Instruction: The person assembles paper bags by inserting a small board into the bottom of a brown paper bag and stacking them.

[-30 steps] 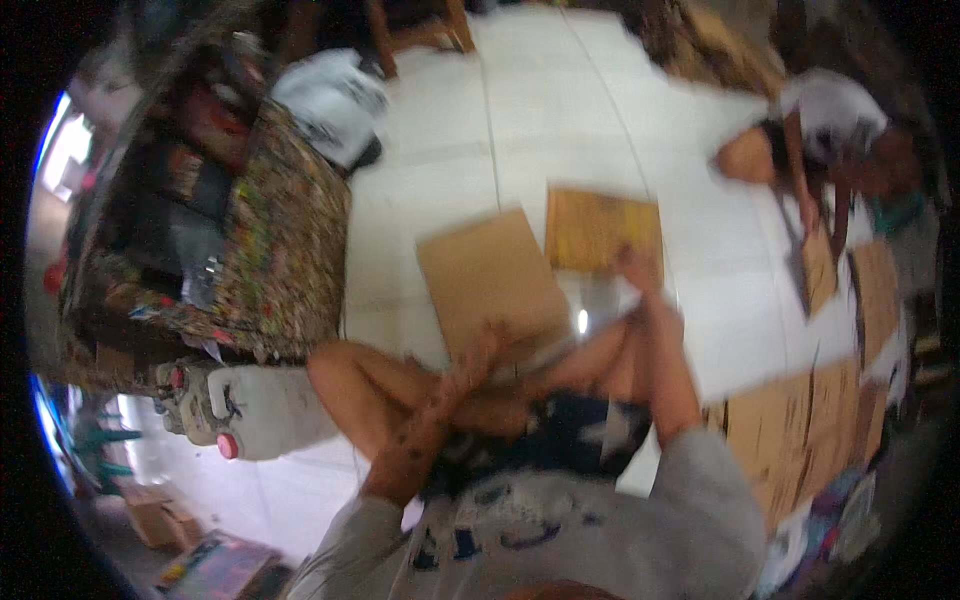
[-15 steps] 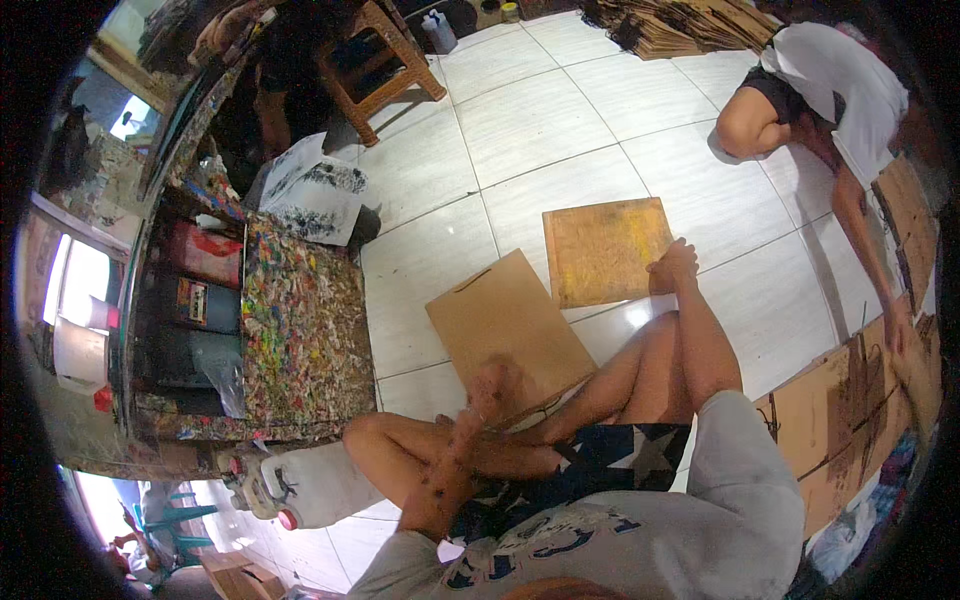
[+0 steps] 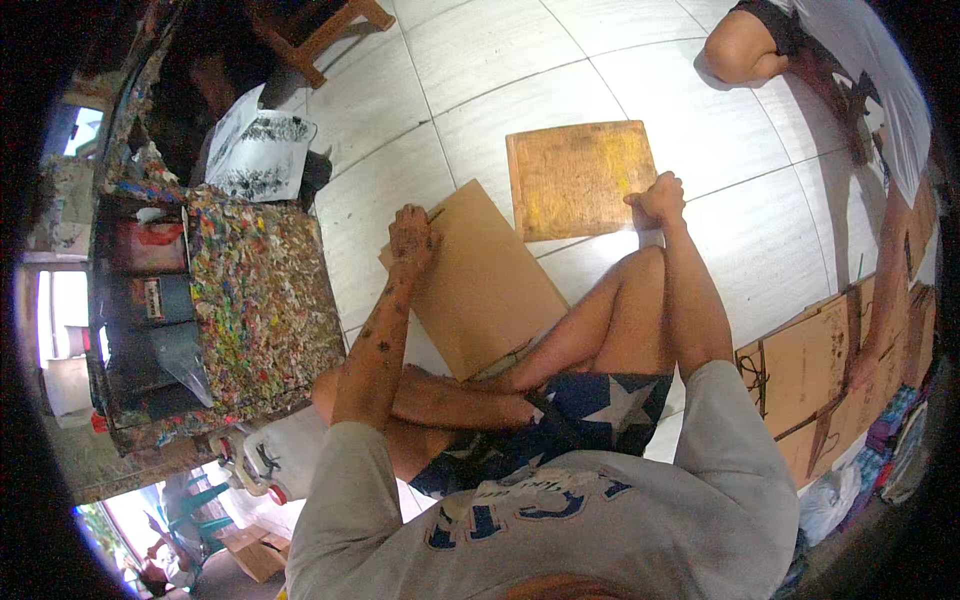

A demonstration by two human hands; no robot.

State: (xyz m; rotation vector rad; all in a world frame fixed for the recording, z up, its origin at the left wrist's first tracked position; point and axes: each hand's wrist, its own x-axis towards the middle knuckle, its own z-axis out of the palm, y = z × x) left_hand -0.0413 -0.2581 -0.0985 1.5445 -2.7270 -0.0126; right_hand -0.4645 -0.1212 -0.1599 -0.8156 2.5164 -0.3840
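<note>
A flat brown cardboard sheet (image 3: 487, 285) lies slanted on the tiles in front of my crossed legs. My left hand (image 3: 412, 238), marked with dark stains, is at its far left edge, fingers curled over the border near a slot. To the right of the sheet lies a square wooden board (image 3: 575, 180) with yellow smears. At the board's near right corner is my right hand (image 3: 657, 202), its fingers curled closed and the thumb against the board. Whatever may be inside those fingers is hidden.
A low paint-speckled surface (image 3: 265, 300) stands on the left beside open shelves. Behind it lies black-stained white paper (image 3: 262, 155). A brown stool (image 3: 325, 40) is at the far left. Another person (image 3: 745, 45) crouches at far right, reaching over stacked cardboard (image 3: 800, 380). A white jerrycan (image 3: 285, 455) stands near left.
My left hand has moved from the near part of the cardboard sheet to its far left edge. My right hand stays by the board. The view has shifted, so the floor things appear higher.
</note>
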